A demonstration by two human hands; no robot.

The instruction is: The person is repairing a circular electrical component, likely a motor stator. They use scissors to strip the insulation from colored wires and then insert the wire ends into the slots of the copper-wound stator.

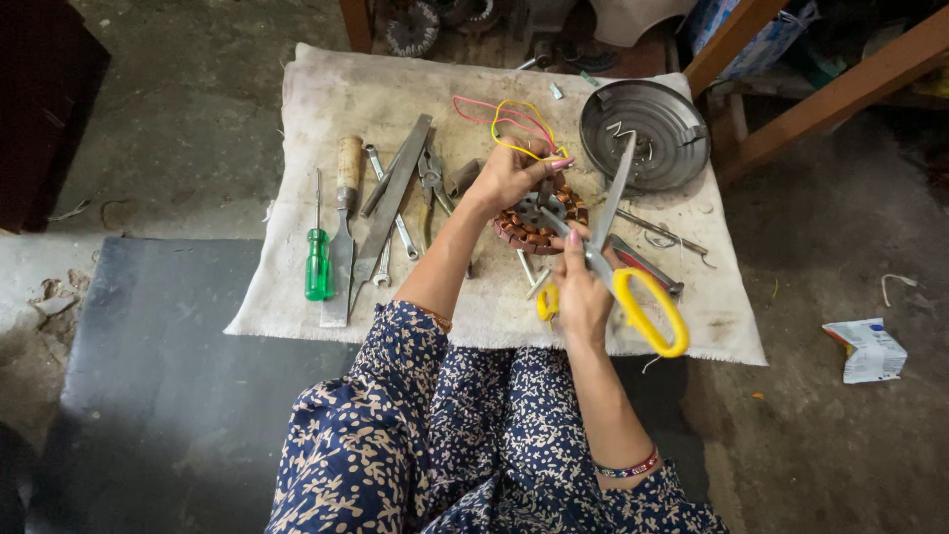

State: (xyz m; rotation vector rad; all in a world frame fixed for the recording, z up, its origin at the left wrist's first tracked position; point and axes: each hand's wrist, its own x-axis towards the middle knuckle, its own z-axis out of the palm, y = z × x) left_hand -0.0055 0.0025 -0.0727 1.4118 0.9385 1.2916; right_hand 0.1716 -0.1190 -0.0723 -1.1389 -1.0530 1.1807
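My left hand [509,178] has its grip closed around the copper stator [539,220]. My right hand [581,287] grips open yellow-handled scissors [615,247] touching it, above the cloth [326,109].

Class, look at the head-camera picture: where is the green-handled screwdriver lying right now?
The green-handled screwdriver lies at the left edge of the white cloth, just left of the wooden-handled chisel, well away from both hands.

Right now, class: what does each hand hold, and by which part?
Left hand grips the copper-wound stator by its rim; right hand holds the scissors by their yellow handles.
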